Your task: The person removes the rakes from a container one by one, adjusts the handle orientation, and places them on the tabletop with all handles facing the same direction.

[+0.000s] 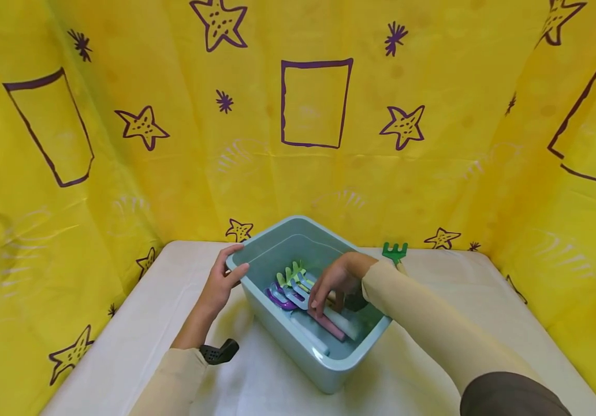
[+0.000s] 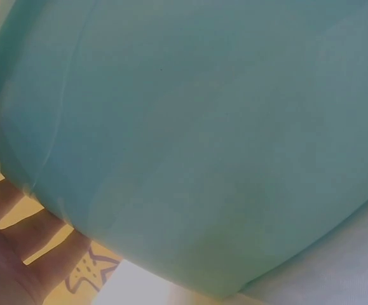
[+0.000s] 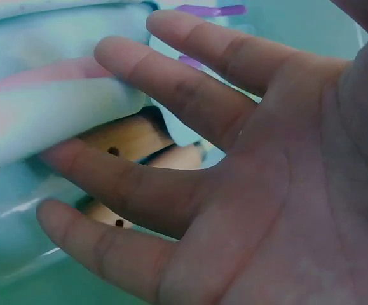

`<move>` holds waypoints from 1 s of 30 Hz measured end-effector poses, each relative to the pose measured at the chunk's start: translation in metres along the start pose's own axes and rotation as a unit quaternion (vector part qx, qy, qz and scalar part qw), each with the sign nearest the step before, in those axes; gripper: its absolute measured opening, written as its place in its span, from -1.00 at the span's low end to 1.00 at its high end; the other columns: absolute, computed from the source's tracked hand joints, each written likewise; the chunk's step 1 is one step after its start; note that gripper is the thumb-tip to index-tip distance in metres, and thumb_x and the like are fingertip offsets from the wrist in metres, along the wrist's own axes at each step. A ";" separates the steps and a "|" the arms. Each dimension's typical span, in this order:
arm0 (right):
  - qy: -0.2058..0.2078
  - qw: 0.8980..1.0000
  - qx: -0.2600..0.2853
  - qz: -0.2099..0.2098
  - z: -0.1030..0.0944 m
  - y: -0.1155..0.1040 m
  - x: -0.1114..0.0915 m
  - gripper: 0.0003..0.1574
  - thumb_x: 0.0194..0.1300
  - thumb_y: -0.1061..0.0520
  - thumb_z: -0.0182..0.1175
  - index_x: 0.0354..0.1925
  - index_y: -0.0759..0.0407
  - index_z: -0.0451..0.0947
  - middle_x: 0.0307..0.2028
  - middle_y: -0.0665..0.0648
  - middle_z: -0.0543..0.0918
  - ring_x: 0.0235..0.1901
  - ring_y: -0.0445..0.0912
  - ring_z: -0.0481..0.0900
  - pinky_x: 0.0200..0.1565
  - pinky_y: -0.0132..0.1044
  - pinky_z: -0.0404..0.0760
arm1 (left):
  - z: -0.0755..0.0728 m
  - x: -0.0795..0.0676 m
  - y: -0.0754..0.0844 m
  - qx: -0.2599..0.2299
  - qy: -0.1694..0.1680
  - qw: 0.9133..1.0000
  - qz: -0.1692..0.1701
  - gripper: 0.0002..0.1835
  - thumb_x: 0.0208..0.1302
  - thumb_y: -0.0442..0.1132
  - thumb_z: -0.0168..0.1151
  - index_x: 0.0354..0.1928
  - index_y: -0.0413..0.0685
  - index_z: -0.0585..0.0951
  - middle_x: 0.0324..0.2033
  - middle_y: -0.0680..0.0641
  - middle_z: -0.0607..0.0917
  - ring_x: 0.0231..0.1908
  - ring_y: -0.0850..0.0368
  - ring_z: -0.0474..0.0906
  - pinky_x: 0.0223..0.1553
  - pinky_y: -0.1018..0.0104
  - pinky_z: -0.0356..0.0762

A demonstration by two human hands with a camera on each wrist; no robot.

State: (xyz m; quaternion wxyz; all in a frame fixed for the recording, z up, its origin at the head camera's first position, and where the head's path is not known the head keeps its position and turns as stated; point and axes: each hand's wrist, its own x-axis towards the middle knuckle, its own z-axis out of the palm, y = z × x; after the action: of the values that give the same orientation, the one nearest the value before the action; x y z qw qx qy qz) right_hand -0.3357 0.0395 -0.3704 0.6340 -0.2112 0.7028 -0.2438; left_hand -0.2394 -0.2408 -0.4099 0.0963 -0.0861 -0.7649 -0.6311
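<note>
A pale blue-green plastic bin [image 1: 303, 359] stands on the table, turned cornerwise. My left hand [image 1: 219, 284] grips its left corner, the thumb over the rim and the other fingers round the outside; in the left wrist view the bin's wall fills most of the picture. Inside lie small toy rakes with light green [image 1: 289, 271], light blue [image 1: 298, 297] and purple heads [image 1: 277, 299]. My right hand [image 1: 335, 280] reaches in over a pink handle [image 1: 333, 329] and a pale blue one [image 1: 346, 325]. Its fingers [image 3: 164, 79] spread above the handles; contact is unclear.
Behind the bin to the right, a green rake [image 1: 394, 252] with a wooden handle lies on the white-covered table [image 1: 459, 289]. Yellow sheeting [image 1: 308, 179] with starfish drawings encloses the back and both sides. Inside the bin, wooden handles [image 3: 133, 136] with drilled holes show under my right fingers.
</note>
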 end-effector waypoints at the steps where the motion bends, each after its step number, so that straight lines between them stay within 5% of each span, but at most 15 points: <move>1: 0.000 1.000 0.002 -0.002 0.000 0.000 -0.001 -0.44 0.43 0.04 0.05 0.29 0.27 0.36 0.16 0.15 0.44 0.10 0.12 0.34 0.24 0.12 0.31 | 0.000 0.000 0.000 -0.001 -0.001 1.000 0.002 -0.44 0.41 -0.11 0.13 0.38 0.04 0.23 0.32 -0.27 0.25 0.18 -0.35 0.34 0.14 -0.23 0.35; 6: 0.024 0.999 0.009 -0.040 -0.002 -0.002 -0.006 -0.39 0.40 0.08 0.09 0.33 0.22 0.27 0.06 0.14 0.49 -0.21 0.06 0.46 0.06 0.07 0.41 | 0.002 0.002 -0.001 0.000 0.003 1.000 0.004 -0.44 0.40 -0.12 0.13 0.37 0.04 0.24 0.31 -0.27 0.25 0.18 -0.35 0.33 0.13 -0.24 0.35; 11: 0.074 0.992 -0.005 -0.105 0.000 -0.006 -0.012 -0.40 0.28 0.25 0.19 0.26 0.26 0.32 0.03 0.18 0.47 -0.13 -0.05 0.47 -0.03 -0.02 0.53 | 0.002 0.000 -0.001 0.001 0.000 1.000 -0.008 -0.44 0.40 -0.12 0.14 0.37 0.06 0.24 0.32 -0.26 0.25 0.18 -0.35 0.34 0.15 -0.23 0.35; 18: 0.138 0.979 -0.029 -0.144 0.002 -0.012 -0.020 -0.43 0.18 0.38 0.25 0.17 0.35 0.39 0.09 0.26 0.45 -0.11 -0.06 0.45 -0.26 -0.26 0.57 | 0.000 0.001 -0.002 0.002 -0.001 1.000 -0.011 -0.44 0.41 -0.11 0.13 0.38 0.08 0.23 0.33 -0.25 0.25 0.20 -0.34 0.33 0.16 -0.21 0.34; 27: 0.132 0.986 0.018 -0.101 0.001 -0.012 -0.029 -0.52 0.26 0.35 0.21 0.15 0.36 0.44 -0.35 0.11 0.50 -0.52 -0.13 0.40 -0.42 -0.36 0.48 | -0.001 0.002 -0.002 0.006 -0.003 1.000 -0.009 -0.43 0.40 -0.10 0.13 0.38 0.07 0.23 0.32 -0.27 0.26 0.18 -0.35 0.34 0.15 -0.22 0.36; 30: 0.121 0.989 0.010 -0.082 0.002 -0.010 -0.030 -0.47 0.28 0.30 0.21 0.20 0.39 0.42 -0.33 0.09 0.52 -0.51 -0.14 0.41 -0.39 -0.36 0.51 | -0.001 0.001 -0.002 0.008 -0.003 1.000 -0.009 -0.43 0.40 -0.09 0.13 0.38 0.06 0.22 0.32 -0.28 0.25 0.18 -0.37 0.34 0.15 -0.23 0.35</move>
State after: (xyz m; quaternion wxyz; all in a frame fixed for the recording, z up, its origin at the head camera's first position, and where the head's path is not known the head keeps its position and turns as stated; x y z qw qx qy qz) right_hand -0.3306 0.0498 -0.3408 0.5244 -0.2308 0.7522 -0.3254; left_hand -0.2413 -0.2419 -0.4113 0.0891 -0.0799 -0.7706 -0.6260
